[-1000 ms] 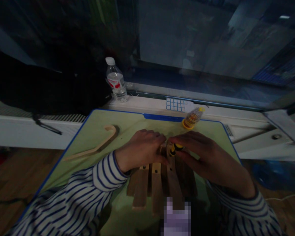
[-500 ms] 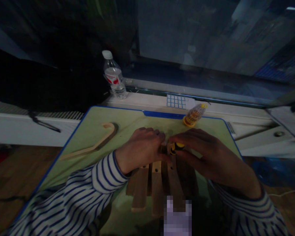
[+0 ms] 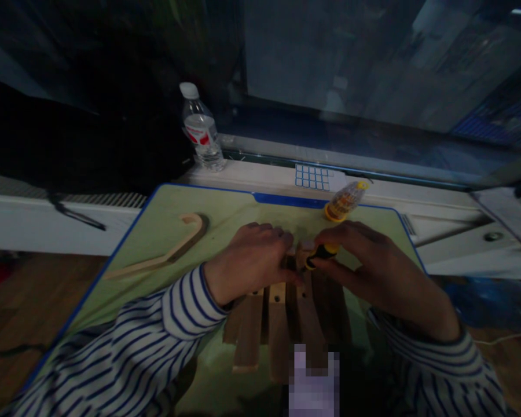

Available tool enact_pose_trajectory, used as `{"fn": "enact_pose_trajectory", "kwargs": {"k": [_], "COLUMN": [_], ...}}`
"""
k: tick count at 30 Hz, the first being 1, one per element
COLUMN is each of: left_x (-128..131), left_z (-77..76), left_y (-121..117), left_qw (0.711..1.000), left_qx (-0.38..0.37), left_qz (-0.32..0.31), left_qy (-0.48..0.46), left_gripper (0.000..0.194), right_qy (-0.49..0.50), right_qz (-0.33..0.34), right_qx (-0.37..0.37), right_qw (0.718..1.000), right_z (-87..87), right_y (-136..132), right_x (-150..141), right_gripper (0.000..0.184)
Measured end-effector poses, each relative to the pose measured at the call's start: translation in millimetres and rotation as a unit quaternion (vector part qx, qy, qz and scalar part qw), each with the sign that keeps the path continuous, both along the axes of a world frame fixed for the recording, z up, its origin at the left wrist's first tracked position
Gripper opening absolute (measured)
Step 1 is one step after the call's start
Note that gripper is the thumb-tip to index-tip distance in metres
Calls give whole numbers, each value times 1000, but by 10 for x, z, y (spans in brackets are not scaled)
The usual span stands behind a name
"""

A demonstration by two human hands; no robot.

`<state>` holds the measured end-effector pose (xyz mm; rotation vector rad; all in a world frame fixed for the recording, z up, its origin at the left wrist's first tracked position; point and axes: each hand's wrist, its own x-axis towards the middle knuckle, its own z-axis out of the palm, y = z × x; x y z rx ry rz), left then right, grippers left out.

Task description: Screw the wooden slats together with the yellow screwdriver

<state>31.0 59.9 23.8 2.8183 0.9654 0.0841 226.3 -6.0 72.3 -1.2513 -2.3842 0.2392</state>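
A wooden piece with several slats (image 3: 279, 336) lies on the folding table, with dark holes showing in the slats. My left hand (image 3: 254, 260) is closed over its far end, thumb pointing right across the slats. Between the thumb and fingers of my right hand (image 3: 369, 266) is a short yellow-and-black screwdriver (image 3: 323, 253). It slants down to the left against the far end of the right slat. Its tip is hidden, and so are the fingertips of my left hand.
A hooked wooden strip (image 3: 173, 255) lies on the table's (image 3: 226, 214) left side. Near the far right edge stands a clear bottle with yellow ends (image 3: 345, 201). On the sill are a water bottle (image 3: 203, 139) and a blue-gridded sheet (image 3: 312, 177). A window rises behind.
My right hand has opened its grip slightly and shifted, and the screwdriver now shows more of its handle and leans more to the right. My left hand stays in place.
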Motion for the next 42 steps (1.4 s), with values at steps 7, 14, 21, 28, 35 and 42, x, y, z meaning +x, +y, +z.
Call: {"fn": "enact_pose_trajectory", "kwargs": {"k": [7, 14, 21, 28, 35, 42], "left_x": [-6, -11, -8, -5, -4, -10], "left_z": [-3, 0, -27, 9, -21, 61], "left_y": [5, 10, 11, 12, 19, 23], "left_qw": [1000, 1000, 1000, 1000, 1000, 998], "left_qx": [-17, -8, -12, -11, 7, 6], "left_qz": [1, -6, 0, 1, -2, -21], "left_qy": [-16, -18, -12, -5, 5, -51], "left_gripper": [56, 54, 58, 55, 55, 55], "right_qy": [24, 50, 29, -18, -45, -46], "right_qz": [31, 44, 15, -16, -22, -23], "right_qx": [-12, -36, -43, 17, 37, 24], "right_qw": [999, 997, 999, 1000, 998, 998], "right_z": [-28, -18, -13, -47, -42, -83], "right_y": [11, -15, -2, 9, 11, 21], "right_x": [-27, -54, -18, -3, -35, -56], "right_gripper": [26, 35, 27, 15, 14, 18]}}
